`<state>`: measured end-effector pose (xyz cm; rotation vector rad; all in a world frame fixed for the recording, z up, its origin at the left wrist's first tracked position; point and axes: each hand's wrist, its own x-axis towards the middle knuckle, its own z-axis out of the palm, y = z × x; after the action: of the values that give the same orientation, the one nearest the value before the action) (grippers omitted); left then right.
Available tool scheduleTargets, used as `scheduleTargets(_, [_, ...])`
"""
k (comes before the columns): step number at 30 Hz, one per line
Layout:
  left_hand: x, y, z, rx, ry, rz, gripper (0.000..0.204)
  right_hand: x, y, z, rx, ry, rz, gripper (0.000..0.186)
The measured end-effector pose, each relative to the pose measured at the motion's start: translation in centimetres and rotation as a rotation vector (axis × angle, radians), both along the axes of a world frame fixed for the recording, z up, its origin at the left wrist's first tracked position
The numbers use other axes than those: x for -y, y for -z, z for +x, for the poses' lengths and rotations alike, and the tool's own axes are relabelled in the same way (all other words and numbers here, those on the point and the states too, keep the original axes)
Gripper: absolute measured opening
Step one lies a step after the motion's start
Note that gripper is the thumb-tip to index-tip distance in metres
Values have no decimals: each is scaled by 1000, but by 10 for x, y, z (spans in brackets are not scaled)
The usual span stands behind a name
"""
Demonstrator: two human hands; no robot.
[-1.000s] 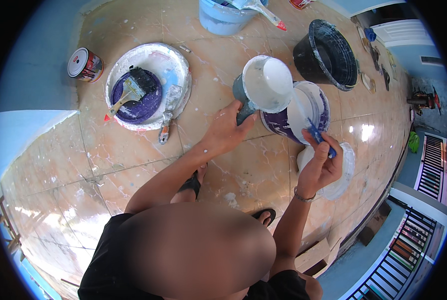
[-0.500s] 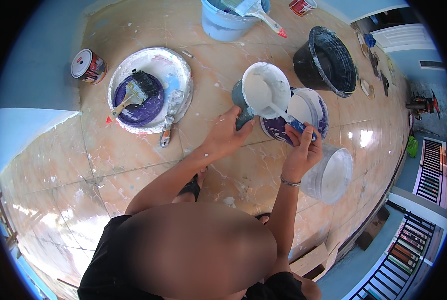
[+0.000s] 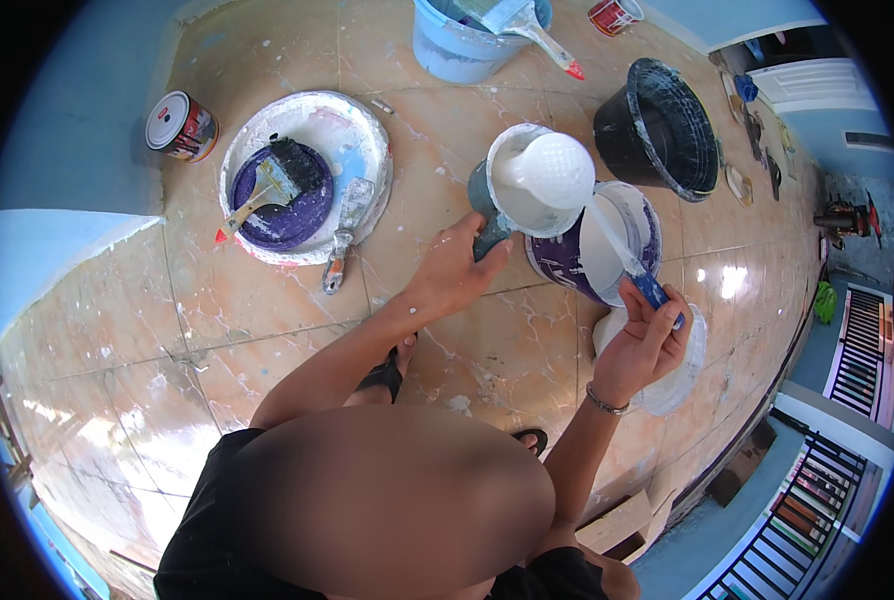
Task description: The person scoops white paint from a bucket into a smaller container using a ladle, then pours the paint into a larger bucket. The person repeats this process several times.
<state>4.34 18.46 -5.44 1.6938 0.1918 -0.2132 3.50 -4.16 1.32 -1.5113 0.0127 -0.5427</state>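
Note:
My left hand grips the handle of a grey dipper, held over a purple paint bucket with white paint inside. My right hand is closed on the blue handle of a long white ladle, whose paint-covered round head rests at the mouth of the dipper. A translucent white container stands behind my right hand. To the left, a paint-smeared white lid holds a purple lid, a paintbrush and a scraper.
A black tub and a light-blue bucket with a brush across it stand beyond the dipper. Cans sit at left and back. Blue walls edge the tiled floor; footwear, cardboard and barred windows are at the right.
My right hand has shifted right and toward me since half a second ago, and the ladle's head now shows heaped with white paint inside the dipper's rim. My left hand is nearly still.

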Motion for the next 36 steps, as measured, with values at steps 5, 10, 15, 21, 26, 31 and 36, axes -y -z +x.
scheduleTargets(5, [-1, 0, 0, -14, 14, 6, 34, -2, 5, 1, 83, -88, -351, 25])
scheduleTargets(10, [2, 1, -2, 36, 7, 5, 33, -18, 33, 14, -177, -10, -98, 27])
scheduleTargets(15, [3, 0, -5, 57, 16, 9, 32, -23, 49, 18, -309, 31, 240, 30])
scheduleTargets(21, [0, -2, -2, 68, -15, -40, 31, -1, 29, 12, -238, 33, 406, 32])
scheduleTargets(26, [-4, -4, 2, 14, -15, -35, 30, 6, 4, 2, -6, -72, 25, 30])
scheduleTargets(31, [-6, -6, 3, -5, 0, -47, 30, -3, -15, 6, 100, -340, -440, 15])
scheduleTargets(36, [-9, -5, 4, -16, -5, -45, 31, -8, -24, 28, 160, -443, -951, 24])
